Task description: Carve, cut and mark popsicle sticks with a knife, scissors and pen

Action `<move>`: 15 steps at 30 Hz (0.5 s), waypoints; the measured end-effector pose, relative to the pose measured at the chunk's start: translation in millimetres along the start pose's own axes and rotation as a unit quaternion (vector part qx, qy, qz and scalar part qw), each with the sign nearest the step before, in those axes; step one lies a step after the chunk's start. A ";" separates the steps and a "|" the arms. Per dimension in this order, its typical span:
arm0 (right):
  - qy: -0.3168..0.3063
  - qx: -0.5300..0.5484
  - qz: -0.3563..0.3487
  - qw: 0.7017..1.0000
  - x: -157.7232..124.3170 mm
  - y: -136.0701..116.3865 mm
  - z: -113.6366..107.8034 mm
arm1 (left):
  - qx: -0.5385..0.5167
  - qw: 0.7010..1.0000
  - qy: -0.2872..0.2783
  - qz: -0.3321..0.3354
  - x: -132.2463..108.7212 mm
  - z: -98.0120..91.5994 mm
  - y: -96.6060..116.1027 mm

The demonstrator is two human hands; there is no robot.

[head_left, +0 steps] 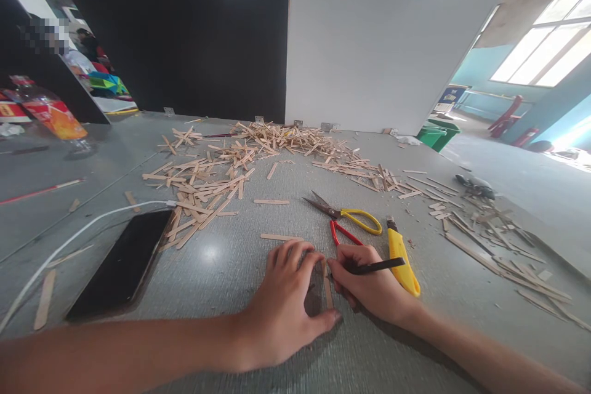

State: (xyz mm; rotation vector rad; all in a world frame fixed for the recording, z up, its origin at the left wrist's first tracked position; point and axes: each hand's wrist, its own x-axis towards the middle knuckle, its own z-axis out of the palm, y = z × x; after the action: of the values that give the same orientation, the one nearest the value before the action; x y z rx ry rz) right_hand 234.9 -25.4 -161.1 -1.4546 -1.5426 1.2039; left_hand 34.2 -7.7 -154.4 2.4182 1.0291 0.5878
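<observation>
A wooden craft stick (327, 289) lies on the table, pinned at its two ends between the thumb and fingers of my left hand (286, 301). My right hand (369, 283) grips a black pen (381, 265), its tip by the stick's upper part and partly hidden by the fingers. Just beyond my hands are scissors (344, 214) with yellow and red handles, opened apart. A yellow utility knife (401, 258) rests right of my right hand. Two loose sticks lie ahead, one being a lone craft stick (271, 202) left of the scissors.
A heap of craft sticks (277, 138) spreads across the back. A phone (127, 265) with a white cable (87, 228) lies left, near a drink bottle (50, 111). Cut wooden strips (508, 258) are scattered right. Black and white panels (369, 43) stand behind the table.
</observation>
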 end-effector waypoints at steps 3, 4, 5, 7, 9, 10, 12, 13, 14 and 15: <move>-0.002 0.002 0.000 1.000 -0.8 -1.1 0.3 | 0.002 1.000 -0.002 0.000 0.0 -0.6 0.2; -0.001 0.002 -0.001 1.000 -0.9 -1.5 0.4 | 0.003 1.000 -0.003 0.000 -0.1 -0.9 0.4; -0.001 0.003 -0.002 1.000 -0.8 -1.8 0.4 | 0.005 1.000 -0.004 0.000 -0.2 -1.3 0.6; 0.002 0.004 -0.005 1.000 -0.5 -1.9 0.2 | 0.006 1.000 -0.006 0.000 -0.6 -1.7 0.9; 0.001 0.010 -0.006 1.000 -0.2 -1.3 -0.1 | 0.005 1.000 -0.004 -0.001 -1.0 -1.5 0.9; 0.000 0.017 -0.005 1.000 0.0 -0.9 -0.3 | 0.004 1.000 -0.003 -0.001 -1.2 -1.2 0.8; -0.002 0.035 -0.003 0.999 0.3 -0.1 -0.9 | 0.004 1.000 0.000 0.001 -1.6 -0.2 0.1; -0.001 0.044 -0.002 0.999 0.6 0.2 -1.2 | 0.003 1.000 0.002 0.001 -1.8 0.3 -0.3; 0.000 0.051 -0.002 0.999 0.8 0.4 -1.5 | 0.002 1.000 0.004 0.002 -2.1 0.8 -0.7; 0.002 0.058 -0.004 0.998 1.1 0.7 -1.9 | 0.000 1.000 0.007 0.003 -2.4 1.2 -1.1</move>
State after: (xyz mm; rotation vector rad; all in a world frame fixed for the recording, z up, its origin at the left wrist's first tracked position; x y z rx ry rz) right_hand 236.7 -24.0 -161.2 -1.3735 -1.4500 1.2644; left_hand 32.7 -9.1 -156.4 2.4209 1.0286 0.6063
